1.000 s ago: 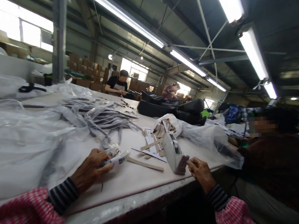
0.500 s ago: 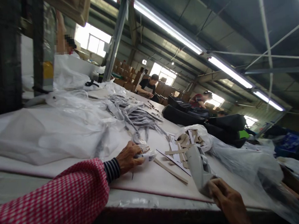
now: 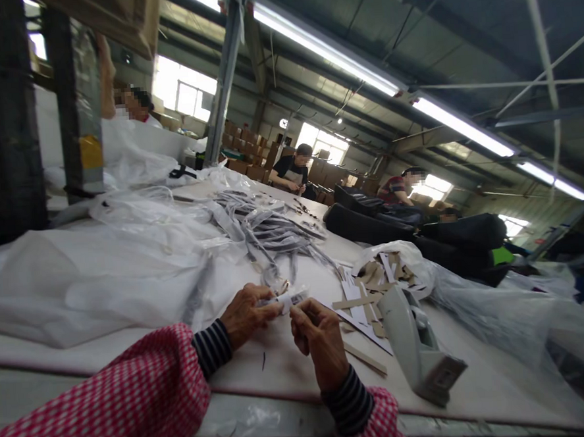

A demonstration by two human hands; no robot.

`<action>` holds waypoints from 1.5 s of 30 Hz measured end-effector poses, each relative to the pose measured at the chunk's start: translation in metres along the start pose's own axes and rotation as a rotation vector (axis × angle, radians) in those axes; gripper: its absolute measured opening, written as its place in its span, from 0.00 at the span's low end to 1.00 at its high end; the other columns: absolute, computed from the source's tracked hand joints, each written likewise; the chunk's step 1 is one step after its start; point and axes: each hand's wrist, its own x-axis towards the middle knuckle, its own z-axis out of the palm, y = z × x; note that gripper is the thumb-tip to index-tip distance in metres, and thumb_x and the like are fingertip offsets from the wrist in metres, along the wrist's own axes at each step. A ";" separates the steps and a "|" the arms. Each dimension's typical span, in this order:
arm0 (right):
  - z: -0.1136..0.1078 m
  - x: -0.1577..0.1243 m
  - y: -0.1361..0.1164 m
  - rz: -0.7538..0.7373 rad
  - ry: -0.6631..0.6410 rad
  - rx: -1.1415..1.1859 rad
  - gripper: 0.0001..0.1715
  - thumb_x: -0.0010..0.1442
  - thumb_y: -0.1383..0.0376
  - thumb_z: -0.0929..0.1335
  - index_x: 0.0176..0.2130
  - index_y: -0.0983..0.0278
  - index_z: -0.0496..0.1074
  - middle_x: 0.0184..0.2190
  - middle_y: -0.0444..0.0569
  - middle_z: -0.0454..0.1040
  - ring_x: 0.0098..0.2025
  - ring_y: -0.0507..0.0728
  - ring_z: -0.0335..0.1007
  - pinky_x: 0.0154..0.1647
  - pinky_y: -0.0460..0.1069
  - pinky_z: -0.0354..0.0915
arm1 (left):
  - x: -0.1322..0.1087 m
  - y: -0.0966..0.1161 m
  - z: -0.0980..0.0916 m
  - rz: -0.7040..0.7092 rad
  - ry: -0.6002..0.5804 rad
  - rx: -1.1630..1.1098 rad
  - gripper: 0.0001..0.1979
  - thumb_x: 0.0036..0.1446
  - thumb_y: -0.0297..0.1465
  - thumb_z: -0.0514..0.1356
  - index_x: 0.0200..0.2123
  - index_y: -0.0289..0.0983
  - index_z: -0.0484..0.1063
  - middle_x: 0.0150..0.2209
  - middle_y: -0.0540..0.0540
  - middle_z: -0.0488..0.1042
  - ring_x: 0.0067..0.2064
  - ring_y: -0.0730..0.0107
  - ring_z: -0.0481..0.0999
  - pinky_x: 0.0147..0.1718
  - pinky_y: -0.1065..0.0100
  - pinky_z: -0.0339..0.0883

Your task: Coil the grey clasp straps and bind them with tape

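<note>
My left hand [image 3: 251, 313] is closed on a small clear plastic packet [image 3: 286, 300] with white on it, just above the table. Beside it, my right hand [image 3: 323, 340] has its thumb and fingers pinched together near the packet's right end; what is in the pinch, if anything, does not show. A grey tape dispenser [image 3: 413, 349] stands at the right, apart from both hands. Behind the packet lies a heap of grey straps [image 3: 272, 223], some in clear plastic.
White plastic sheeting [image 3: 102, 276] covers the table's left side. Brown and white strips [image 3: 363, 300] lie right of centre, partly in a plastic bag [image 3: 424, 273]. Black bags [image 3: 421, 230] are piled behind. A person [image 3: 289, 172] works at the far end.
My right hand has left the tape dispenser and moved left to beside the packet. My left hand still holds the packet in nearly the same place.
</note>
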 end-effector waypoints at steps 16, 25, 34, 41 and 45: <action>-0.005 0.004 0.014 0.098 0.007 0.086 0.24 0.54 0.51 0.74 0.26 0.64 0.64 0.18 0.39 0.67 0.13 0.43 0.51 0.13 0.41 0.44 | -0.003 -0.001 0.002 0.018 0.073 0.053 0.19 0.49 0.46 0.59 0.29 0.35 0.76 0.35 0.48 0.65 0.29 0.68 0.71 0.29 0.66 0.72; -0.008 0.004 0.026 0.156 -0.049 0.224 0.25 0.50 0.51 0.77 0.27 0.65 0.65 0.20 0.40 0.71 0.13 0.43 0.56 0.11 0.39 0.49 | -0.001 -0.005 0.004 -0.024 0.020 0.002 0.20 0.47 0.47 0.59 0.29 0.34 0.75 0.35 0.47 0.67 0.31 0.66 0.72 0.26 0.68 0.71; -0.008 0.006 0.022 0.316 -0.064 0.321 0.18 0.40 0.62 0.78 0.29 0.68 0.72 0.21 0.45 0.75 0.15 0.47 0.63 0.10 0.39 0.54 | -0.008 -0.002 0.002 0.275 0.090 0.283 0.07 0.52 0.34 0.60 0.30 0.36 0.73 0.34 0.47 0.67 0.42 0.60 0.68 0.43 0.63 0.66; -0.003 0.005 0.027 0.290 -0.019 0.271 0.16 0.41 0.66 0.74 0.33 0.69 0.73 0.22 0.46 0.77 0.13 0.47 0.61 0.08 0.40 0.55 | -0.011 0.002 0.002 0.227 -0.004 0.294 0.08 0.56 0.35 0.58 0.29 0.37 0.71 0.32 0.47 0.66 0.40 0.61 0.67 0.42 0.63 0.63; 0.001 0.007 0.029 0.277 -0.007 0.238 0.15 0.41 0.67 0.72 0.33 0.69 0.74 0.16 0.44 0.73 0.10 0.47 0.59 0.07 0.40 0.55 | -0.014 0.009 0.001 0.277 -0.092 0.296 0.10 0.57 0.36 0.57 0.26 0.38 0.69 0.30 0.47 0.69 0.41 0.60 0.66 0.41 0.63 0.60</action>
